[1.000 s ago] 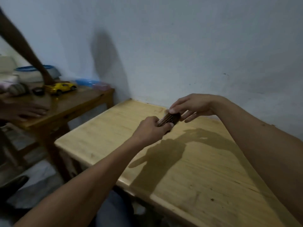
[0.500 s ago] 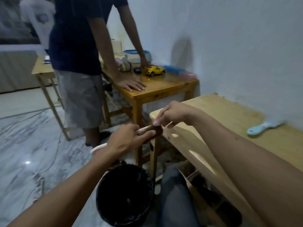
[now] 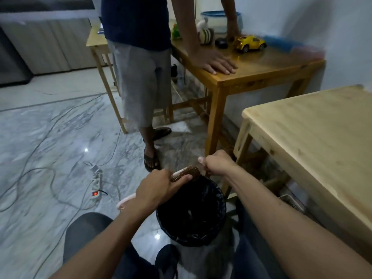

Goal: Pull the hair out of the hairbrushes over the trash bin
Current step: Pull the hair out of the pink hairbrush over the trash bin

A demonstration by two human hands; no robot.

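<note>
Right hand (image 3: 216, 163) fingers curled tight, pinching at the far end of the hairbrush (image 3: 186, 173), knuckles toward the camera (fingertips themselves hidden, so whether hair is actually caught between them cannot be told). Left hand (image 3: 159, 188) wrapped around the brush near its head, thumb laid along the side under the bristles, grip closed on it; the pale handle end pokes out behind the wrist. Bristle face is brown and dense, looks matted with hair.

The brush now sits directly above the far rim of the black-lined trash bin (image 3: 191, 214), between the person's knees. Half a second back the brush was held higher and further forward of the bin; a second back it was over the light wooden table (image 3: 314, 137), no bin in view. So the carry-over is done and, by my read, the pulling step is starting: anything tugged loose should drop into the liner.

Also changed: the view has tipped downward, the blue brush on the table has left the frame. A bystander leans on the other table, beside a yellow toy car (image 3: 249, 43).
</note>
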